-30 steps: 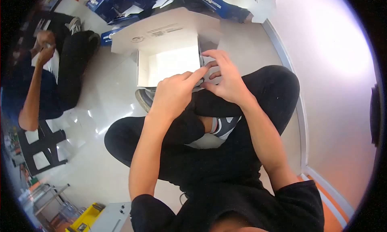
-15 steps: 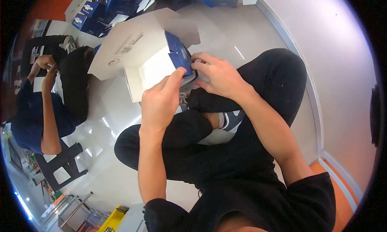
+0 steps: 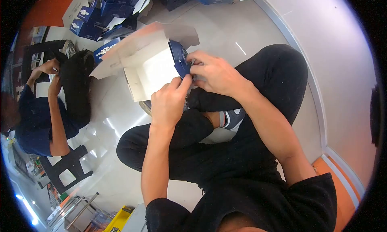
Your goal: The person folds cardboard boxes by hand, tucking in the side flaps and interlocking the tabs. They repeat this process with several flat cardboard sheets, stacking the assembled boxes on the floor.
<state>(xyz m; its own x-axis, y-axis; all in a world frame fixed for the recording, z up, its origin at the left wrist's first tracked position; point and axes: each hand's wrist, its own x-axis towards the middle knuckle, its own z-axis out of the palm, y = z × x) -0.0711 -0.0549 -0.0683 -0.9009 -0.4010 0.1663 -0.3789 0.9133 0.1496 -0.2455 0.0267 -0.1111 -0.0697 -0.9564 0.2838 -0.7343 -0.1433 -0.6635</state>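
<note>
A cardboard box [image 3: 149, 76], white inside and blue outside, stands open in front of my crossed legs, its lid tilted up at the far side. My left hand [image 3: 169, 101] has its fingers bent and pressed on the near end of the blue side flap [image 3: 180, 60]. On the outer face of that same side, my right hand [image 3: 219, 74] grips the box with curled fingers. Its fingertips are partly hidden behind the edge. Both hands almost meet at the near right corner.
Several blue folded boxes [image 3: 117, 10] are piled at the back. Another person [image 3: 44, 119] sits on the left, hands together, beside a black frame [image 3: 70, 167]. A white wall [image 3: 322, 62] runs along the right. A yellow bin [image 3: 120, 220] stands at the bottom left.
My left hand has moved right and slightly down along the flap. The blue side now bows outward, and the lid has tilted lower. My right hand stays at the same side.
</note>
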